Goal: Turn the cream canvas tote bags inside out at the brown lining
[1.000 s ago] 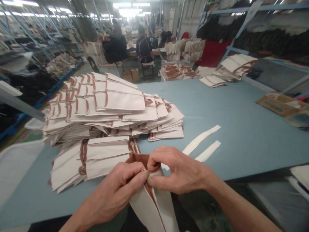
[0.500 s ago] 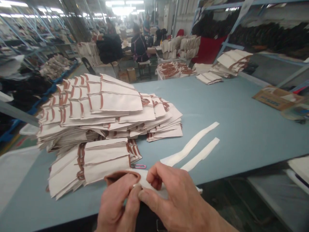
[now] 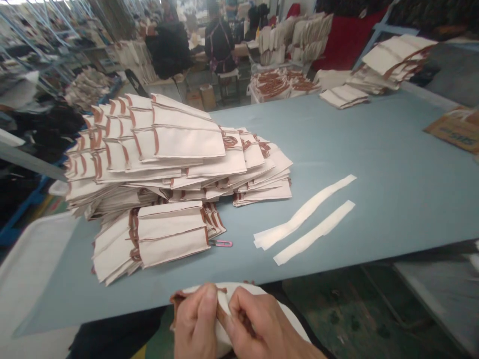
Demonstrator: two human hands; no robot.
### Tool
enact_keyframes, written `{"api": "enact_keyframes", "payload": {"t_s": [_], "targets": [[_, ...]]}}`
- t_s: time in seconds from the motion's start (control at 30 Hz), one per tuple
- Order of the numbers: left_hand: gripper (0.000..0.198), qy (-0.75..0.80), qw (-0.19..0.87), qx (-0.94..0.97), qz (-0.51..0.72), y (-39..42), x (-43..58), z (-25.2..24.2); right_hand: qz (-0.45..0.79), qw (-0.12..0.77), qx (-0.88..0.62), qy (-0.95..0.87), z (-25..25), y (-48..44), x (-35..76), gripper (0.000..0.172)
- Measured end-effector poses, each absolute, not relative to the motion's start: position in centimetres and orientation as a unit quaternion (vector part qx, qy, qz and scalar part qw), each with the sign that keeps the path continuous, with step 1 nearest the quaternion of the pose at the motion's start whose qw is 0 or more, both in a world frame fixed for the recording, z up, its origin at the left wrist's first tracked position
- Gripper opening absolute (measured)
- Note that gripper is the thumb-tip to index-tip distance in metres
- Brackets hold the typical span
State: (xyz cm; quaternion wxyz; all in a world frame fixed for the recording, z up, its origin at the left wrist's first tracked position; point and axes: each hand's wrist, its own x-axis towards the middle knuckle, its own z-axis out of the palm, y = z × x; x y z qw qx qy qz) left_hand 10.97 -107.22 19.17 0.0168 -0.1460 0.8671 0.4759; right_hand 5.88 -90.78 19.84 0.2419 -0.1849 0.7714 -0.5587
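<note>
item: cloth piece (image 3: 239,287), white with brown trim (image 3: 223,315). location: 6 o'clock, at the near edge of the blue surface (image 3: 374,164), held off the edge just in front of the body.

left hand (image 3: 194,321): back of hand up, fingers curled, thumb pressed onto the trim; grip clenched on the cloth piece.

right hand (image 3: 262,329): just beside the left at its 3 o'clock, knuckles raised, fingers bent down over the same trim; grip pinching the cloth piece. the two hands touch along the fold, wrists low and cut off by the bottom edge.

around them:
- small bundle (image 3: 164,234) of folded white pieces, 11 o'clock of the hands, lying flat.
- pink paper clip (image 3: 220,243), 12 o'clock, touching the bundle's right corner.
- large fanned stack (image 3: 168,149) of like pieces, beyond the bundle at 11 o'clock.
- two white strips (image 3: 305,214), 1 o'clock, side by side, slightly apart.
- white tray (image 3: 33,259), 9 o'clock, at the surface's left end.
- cardboard box (image 3: 454,127), 2 o'clock, far right.
- further folded stacks (image 3: 344,95), 1 o'clock, at the far edge.
- seated person (image 3: 220,42), 12 o'clock, well apart in the background.
</note>
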Motion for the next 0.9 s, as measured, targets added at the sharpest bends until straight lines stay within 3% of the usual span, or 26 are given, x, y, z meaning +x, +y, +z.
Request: {"api": "enact_keyframes", "payload": {"t_s": [0.3,0.47,0.6,0.9], "targets": [[0.063,0.747,0.132,-0.206,0.618,-107.1,8.8,20.5,-0.617,0.299,-0.13,0.716,21.1,-90.3,4.5,0.035],[0.057,0.817,0.123,-0.126,0.549,-108.0,8.2,21.6,-0.587,0.284,-0.116,0.749,21.1,-89.8,4.2,0.024],[0.051,0.846,0.121,-0.049,0.517,-108.1,8.3,21.0,-0.588,0.258,-0.114,0.758,19.3,-90.0,4.8,0.029],[0.041,0.896,-0.002,-0.1,0.432,-105.7,7.1,17.9,-0.599,0.202,-0.063,0.773,15.8,-91.3,4.8,0.023]]}}
